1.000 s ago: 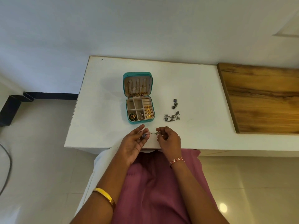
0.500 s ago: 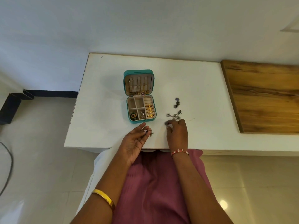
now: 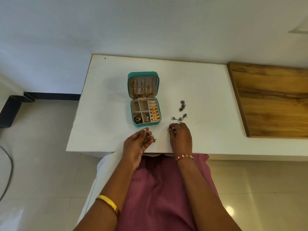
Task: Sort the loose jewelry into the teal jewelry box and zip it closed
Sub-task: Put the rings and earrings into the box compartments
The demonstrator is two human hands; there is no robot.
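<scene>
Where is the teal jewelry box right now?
In the head view, the teal jewelry box lies open on the white table, left of the loose silver jewelry and just beyond the left hand.

We have one wide view from the head, looking steeply down and forward past our forearms; both hands lie near, the table (image 3: 103,97) beyond them.

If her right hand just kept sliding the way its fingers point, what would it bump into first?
Most likely the silver earrings lying just past the right hand, whose fingertips already pinch a small piece at that cluster's near edge. Beyond them lies bare white table. Depth is hard to judge.
</scene>
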